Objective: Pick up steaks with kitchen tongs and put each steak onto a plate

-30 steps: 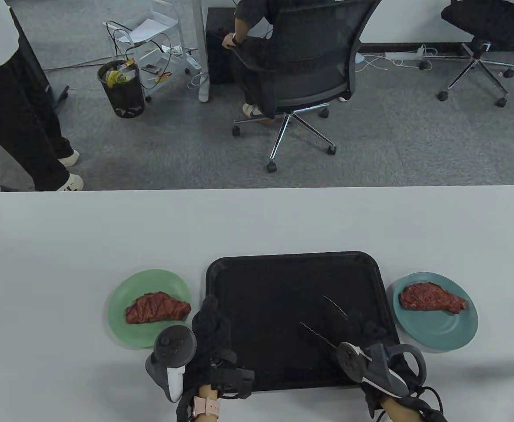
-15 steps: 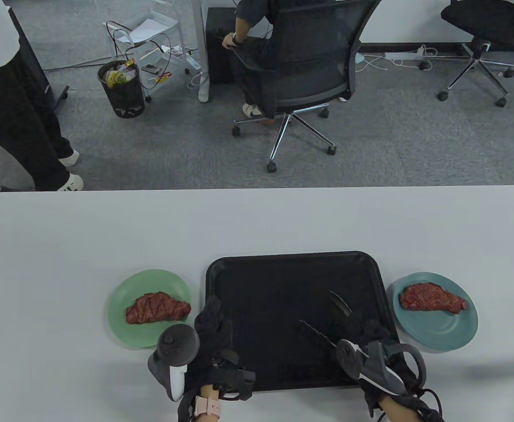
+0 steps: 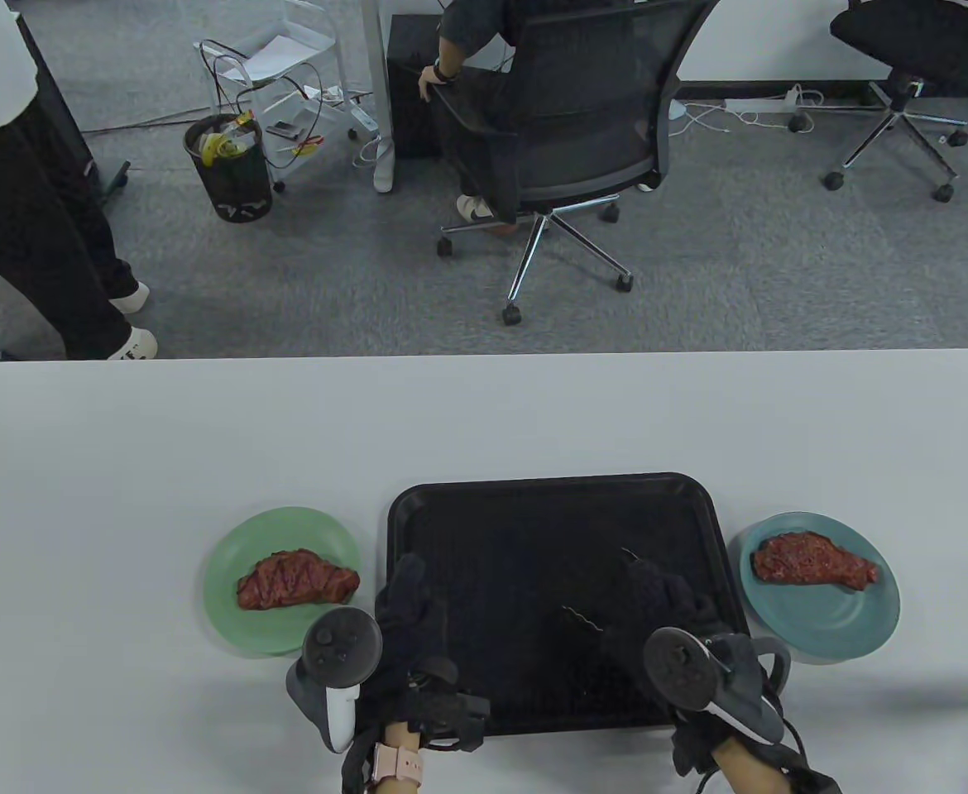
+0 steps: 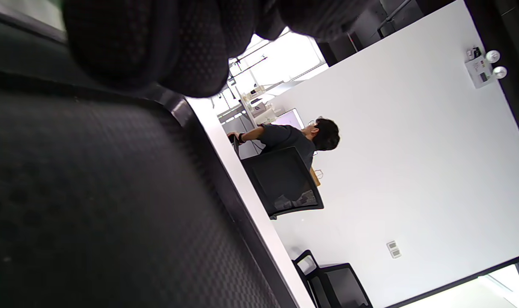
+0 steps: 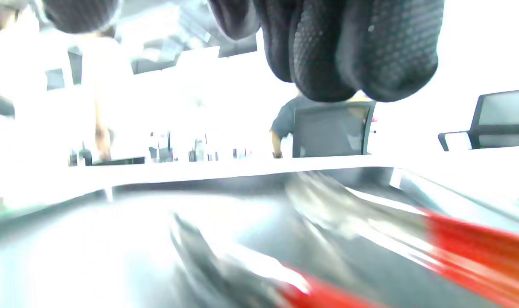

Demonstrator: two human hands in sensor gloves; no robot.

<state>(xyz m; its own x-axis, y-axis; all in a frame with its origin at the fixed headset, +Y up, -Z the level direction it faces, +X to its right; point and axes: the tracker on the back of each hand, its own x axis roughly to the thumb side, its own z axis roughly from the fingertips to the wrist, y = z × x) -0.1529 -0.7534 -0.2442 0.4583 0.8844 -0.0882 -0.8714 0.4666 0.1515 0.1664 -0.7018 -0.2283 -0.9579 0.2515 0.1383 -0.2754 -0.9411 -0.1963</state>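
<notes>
- Tray (image 3: 550, 504): black, centre of my table (image 3: 484, 413), between the two plates.
- Green plate (image 3: 240, 542): just left of the tray, carrying one steak (image 3: 295, 579).
- Blue plate (image 3: 831, 616): just right of the tray, carrying the second steak (image 3: 813, 560).
- Tongs (image 3: 587, 619): lying on the tray's right half, tips pointing up-left, arms spread; red handles show blurred in the right wrist view.
- Right hand (image 3: 662, 608): over the tongs on the tray. I cannot tell whether its fingers grip them.
- Left hand (image 3: 405, 608): resting on the tray's left rim, fingers loosely curled, holding nothing I can see.
</notes>
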